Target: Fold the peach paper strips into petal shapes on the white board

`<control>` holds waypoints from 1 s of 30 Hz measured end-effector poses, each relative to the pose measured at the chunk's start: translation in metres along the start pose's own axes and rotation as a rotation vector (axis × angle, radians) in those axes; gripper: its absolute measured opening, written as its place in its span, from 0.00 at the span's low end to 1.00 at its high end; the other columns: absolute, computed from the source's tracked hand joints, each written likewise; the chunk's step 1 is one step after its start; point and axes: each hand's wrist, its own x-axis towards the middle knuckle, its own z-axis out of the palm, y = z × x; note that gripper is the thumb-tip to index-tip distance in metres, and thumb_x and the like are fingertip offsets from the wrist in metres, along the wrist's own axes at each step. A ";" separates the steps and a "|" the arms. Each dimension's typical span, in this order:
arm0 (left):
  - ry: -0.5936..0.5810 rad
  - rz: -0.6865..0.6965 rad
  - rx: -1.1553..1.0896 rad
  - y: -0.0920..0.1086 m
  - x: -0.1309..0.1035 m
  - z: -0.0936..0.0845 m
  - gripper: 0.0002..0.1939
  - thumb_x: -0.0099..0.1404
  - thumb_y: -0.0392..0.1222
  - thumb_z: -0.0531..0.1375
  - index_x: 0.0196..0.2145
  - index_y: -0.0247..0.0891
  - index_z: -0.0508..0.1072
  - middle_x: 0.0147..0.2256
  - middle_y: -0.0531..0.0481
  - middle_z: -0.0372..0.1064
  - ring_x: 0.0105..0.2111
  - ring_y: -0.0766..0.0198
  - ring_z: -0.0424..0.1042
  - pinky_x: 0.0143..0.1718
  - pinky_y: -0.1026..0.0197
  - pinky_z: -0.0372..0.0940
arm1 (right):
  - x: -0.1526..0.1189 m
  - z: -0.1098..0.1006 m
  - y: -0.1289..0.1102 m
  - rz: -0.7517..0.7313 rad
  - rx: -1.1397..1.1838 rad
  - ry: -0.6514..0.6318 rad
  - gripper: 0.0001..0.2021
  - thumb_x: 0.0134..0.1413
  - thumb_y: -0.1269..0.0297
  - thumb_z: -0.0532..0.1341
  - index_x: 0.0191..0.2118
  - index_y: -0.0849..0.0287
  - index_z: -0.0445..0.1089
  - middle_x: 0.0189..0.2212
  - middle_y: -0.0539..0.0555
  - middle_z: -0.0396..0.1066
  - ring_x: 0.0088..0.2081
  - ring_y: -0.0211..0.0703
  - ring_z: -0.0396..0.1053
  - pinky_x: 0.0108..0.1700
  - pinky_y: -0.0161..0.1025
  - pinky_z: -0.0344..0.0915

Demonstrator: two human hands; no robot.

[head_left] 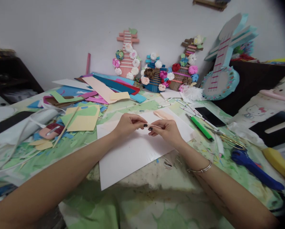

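Note:
My left hand (131, 124) and my right hand (165, 129) meet over a large white sheet (123, 165). Between their fingertips they pinch a small pale peach piece of paper (149, 126), mostly covered by the fingers. Thumbs and forefingers are closed on it from both sides. Just behind my right hand a larger peach paper piece (163, 114) lies curled on the sheet. Yellow and green paper squares (83, 122) rest to the left of the white sheet. On its right lies a green box cutter (201, 128).
Paper guitars decorated with paper flowers (127, 54) lean on the wall. Coloured paper scraps (109, 86) are heaped at the back left. Scissors (233, 140), a blue glue gun (254, 168) and a phone (209, 116) lie on the right. A white cable (19, 140) runs along the left.

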 end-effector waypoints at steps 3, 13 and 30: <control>-0.052 -0.024 -0.001 -0.003 0.000 -0.001 0.09 0.54 0.41 0.66 0.31 0.34 0.79 0.25 0.47 0.75 0.25 0.66 0.72 0.27 0.67 0.66 | -0.001 0.001 -0.001 -0.006 -0.003 -0.032 0.17 0.42 0.54 0.67 0.33 0.65 0.75 0.25 0.56 0.76 0.28 0.43 0.76 0.33 0.37 0.74; -0.155 -0.082 0.071 0.000 0.005 -0.007 0.08 0.54 0.42 0.66 0.29 0.33 0.77 0.21 0.50 0.71 0.21 0.69 0.69 0.20 0.71 0.61 | 0.004 -0.005 0.006 -0.004 -0.074 -0.065 0.17 0.44 0.53 0.66 0.30 0.65 0.74 0.24 0.56 0.75 0.25 0.40 0.75 0.29 0.35 0.73; -0.072 -0.276 0.008 -0.011 0.010 -0.021 0.10 0.50 0.42 0.67 0.22 0.31 0.74 0.17 0.49 0.70 0.15 0.70 0.67 0.15 0.71 0.59 | 0.015 -0.023 0.018 0.111 -0.040 0.052 0.19 0.36 0.52 0.70 0.23 0.65 0.69 0.17 0.54 0.72 0.17 0.36 0.69 0.18 0.30 0.67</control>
